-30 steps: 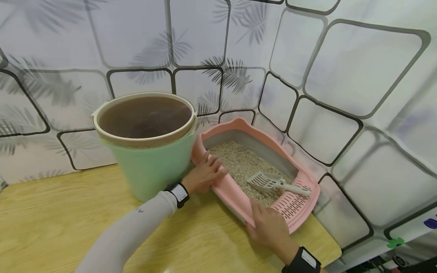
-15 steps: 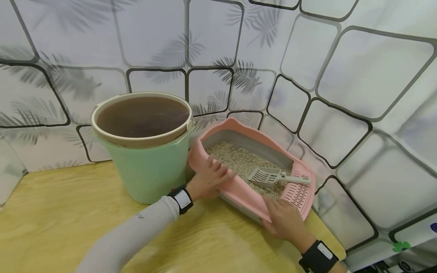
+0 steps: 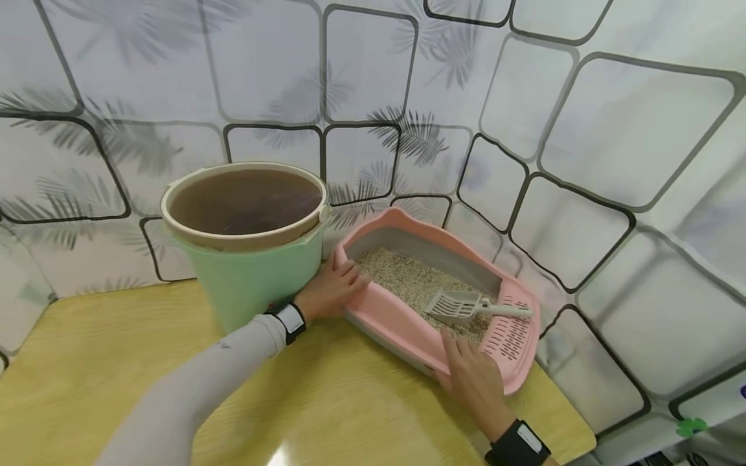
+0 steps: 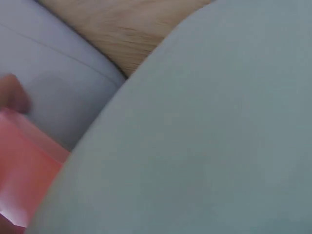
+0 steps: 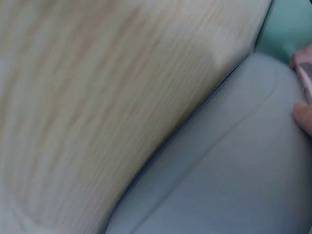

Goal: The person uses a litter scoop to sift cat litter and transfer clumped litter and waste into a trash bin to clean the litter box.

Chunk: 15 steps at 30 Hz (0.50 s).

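Note:
A pink-rimmed cat litter box (image 3: 402, 323) with grey walls stands at an angle in the corner, holding sandy litter (image 3: 402, 272). My left hand (image 3: 332, 291) grips its rim at the left end, fingers over the top; in the left wrist view a thumb (image 4: 12, 95) lies against the grey outer wall. At the near side my right hand (image 3: 474, 382) grips the rim, with its fingertips over the edge. A light grey slotted litter scoop (image 3: 457, 305) rests on the litter, its handle across the slotted pink ledge (image 3: 509, 330).
A mint green bucket (image 3: 256, 278) stands close by the box's left end, with a beige bucket (image 3: 250, 241) nested in it. Patterned curtain-like walls (image 3: 373, 84) meet behind the box. The wooden tabletop (image 3: 350, 414) ends at the right.
Both the litter box and the buckets sit farther left against the wall pattern. My left hand has slid along the rim to the left end; the right hand still holds the near rim.

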### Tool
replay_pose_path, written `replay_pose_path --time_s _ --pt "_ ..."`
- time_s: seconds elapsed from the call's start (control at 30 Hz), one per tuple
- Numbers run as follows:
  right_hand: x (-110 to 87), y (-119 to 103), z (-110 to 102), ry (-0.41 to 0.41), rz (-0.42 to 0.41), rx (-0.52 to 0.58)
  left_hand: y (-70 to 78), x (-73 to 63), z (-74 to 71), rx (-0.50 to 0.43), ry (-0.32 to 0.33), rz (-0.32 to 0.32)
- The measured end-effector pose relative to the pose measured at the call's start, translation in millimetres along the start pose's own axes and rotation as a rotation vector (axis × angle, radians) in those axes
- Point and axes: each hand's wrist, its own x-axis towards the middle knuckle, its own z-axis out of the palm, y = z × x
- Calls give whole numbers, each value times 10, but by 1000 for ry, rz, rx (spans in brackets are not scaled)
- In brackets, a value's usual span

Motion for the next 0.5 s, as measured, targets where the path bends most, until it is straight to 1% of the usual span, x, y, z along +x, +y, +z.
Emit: replay_pose_path --time_s 0.1,0.17,0.23,0.4,0.5 --pt "-58 21 -3 10 -40 38 21 -112 17 -38 -32 25" --pt "-82 54 -1 16 -67 64 49 -167 18 -50 -34 31" --pt "-88 115 11 14 -90 93 79 -190 12 -56 -22 27" --pt "-42 393 96 42 -164 159 157 -153 -58 -81 40 25" --pt "1 603 173 68 -227 168 254 -116 -126 -46 85 24"
